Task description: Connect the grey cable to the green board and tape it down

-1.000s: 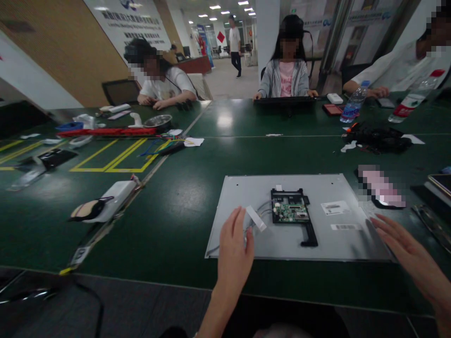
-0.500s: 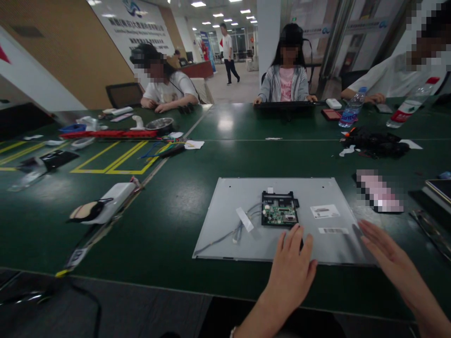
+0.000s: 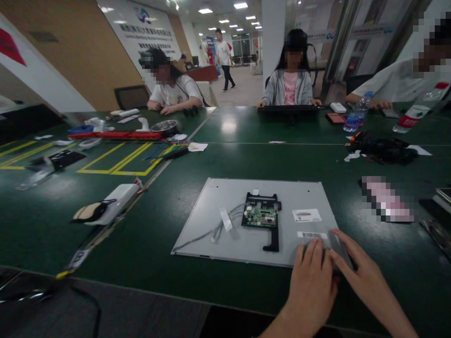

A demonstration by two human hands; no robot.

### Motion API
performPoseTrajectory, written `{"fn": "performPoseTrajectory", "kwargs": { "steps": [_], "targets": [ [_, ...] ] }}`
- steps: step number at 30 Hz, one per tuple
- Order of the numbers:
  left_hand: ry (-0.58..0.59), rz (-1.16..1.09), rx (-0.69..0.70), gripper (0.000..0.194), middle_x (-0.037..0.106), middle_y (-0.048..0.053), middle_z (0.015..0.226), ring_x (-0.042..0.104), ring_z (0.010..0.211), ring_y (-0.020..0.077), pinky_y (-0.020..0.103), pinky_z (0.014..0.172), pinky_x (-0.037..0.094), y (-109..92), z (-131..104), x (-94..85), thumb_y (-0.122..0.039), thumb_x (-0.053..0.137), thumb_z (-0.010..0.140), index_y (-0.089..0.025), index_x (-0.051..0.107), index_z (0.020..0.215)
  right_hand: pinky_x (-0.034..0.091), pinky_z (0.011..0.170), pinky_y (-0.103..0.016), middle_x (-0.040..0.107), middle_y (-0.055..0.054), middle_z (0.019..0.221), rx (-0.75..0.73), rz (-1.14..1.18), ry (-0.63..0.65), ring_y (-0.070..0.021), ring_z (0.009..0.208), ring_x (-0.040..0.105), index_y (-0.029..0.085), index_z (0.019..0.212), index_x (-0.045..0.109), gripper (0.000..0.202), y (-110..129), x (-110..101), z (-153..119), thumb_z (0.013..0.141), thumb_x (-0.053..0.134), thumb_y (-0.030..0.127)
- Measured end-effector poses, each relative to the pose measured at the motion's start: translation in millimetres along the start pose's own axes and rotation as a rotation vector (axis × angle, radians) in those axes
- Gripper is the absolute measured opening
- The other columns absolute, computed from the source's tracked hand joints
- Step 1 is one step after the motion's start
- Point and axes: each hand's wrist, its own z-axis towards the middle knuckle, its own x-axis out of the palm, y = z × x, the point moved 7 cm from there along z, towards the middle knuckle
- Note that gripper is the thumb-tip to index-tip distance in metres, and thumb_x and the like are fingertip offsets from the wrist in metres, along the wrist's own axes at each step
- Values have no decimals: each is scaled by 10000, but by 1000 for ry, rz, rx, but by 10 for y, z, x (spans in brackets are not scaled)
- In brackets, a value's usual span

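Observation:
A flat grey metal-backed panel point(image 3: 200, 211), which looks like the back of a display, lies on the green table. A black bracket point(image 3: 274, 239) with a green circuit board point(image 3: 260, 217) sits on it, and grey cables point(image 3: 207, 234) run left from the board, held by a white strip. My left hand point(image 3: 312, 277) rests near the panel's lower right corner, its fingers stretched over the surface by a barcode label point(image 3: 312, 235). Beside it, my right hand point(image 3: 362, 274) lies along the right edge with fingers extended. The hands partly hide that corner.
A pixelated pink phone-like item point(image 3: 386, 198) lies right of the panel. Farther back stand two bottles point(image 3: 357, 112) near a black bundle point(image 3: 384, 148). A white power-bank-like device point(image 3: 118, 202) with a cord lies left. Several people sit around the table; another walks behind.
The panel has shifted left and turned slightly in view. My left hand has moved right off the bracket, uncovering its lower arm. My right hand has come in closer to the left.

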Motion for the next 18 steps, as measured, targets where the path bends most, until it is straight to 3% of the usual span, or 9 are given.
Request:
{"fn": "performPoseTrajectory", "kwargs": {
  "steps": [6,12,18],
  "targets": [
    [10,25,-90,537,373,141,1488,313,1385,298,511,1119,307,207,-69,12,-384,419,945,-116,418,1410,317,1108,-524,427,-96,1468,-113,-42,90,-288,1353,386,230,1374,459,510,253,290,31,901,466,420],
    [8,77,-242,606,384,135,1481,320,1382,309,547,1110,302,538,-196,-153,-326,462,916,-118,323,1468,285,1130,-495,308,-95,1539,-207,-100,306,-278,1409,276,223,1410,433,544,580,623,85,916,452,451],
    [3,117,-329,545,410,140,1464,345,1370,310,562,1096,311,869,-378,-323,-298,480,913,-129,395,1424,241,1143,-511,240,-53,1571,-305,-150,513,-273,1450,118,261,1468,345,583,954,898,84,927,436,459]
  ]
}}
